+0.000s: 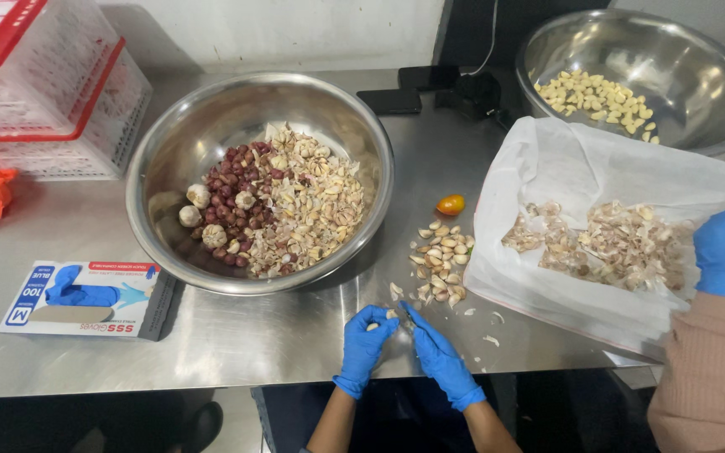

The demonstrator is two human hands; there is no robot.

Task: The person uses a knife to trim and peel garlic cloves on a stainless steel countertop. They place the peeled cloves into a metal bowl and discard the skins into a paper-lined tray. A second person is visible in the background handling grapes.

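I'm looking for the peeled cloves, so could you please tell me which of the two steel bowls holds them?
The far-right bowl holds only pale peeled cloves; the nearer central bowl holds papery skins, whole bulbs and small red shallots.

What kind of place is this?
Probably a commercial kitchen's prep area: a steel worktable, large steel bowls of garlic, and gloved hands peeling a clove beside a box of disposable gloves.

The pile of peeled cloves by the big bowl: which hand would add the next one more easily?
Probably the right hand: it sits nearer the pile of peeled cloves, while the left hand pinches a garlic clove.
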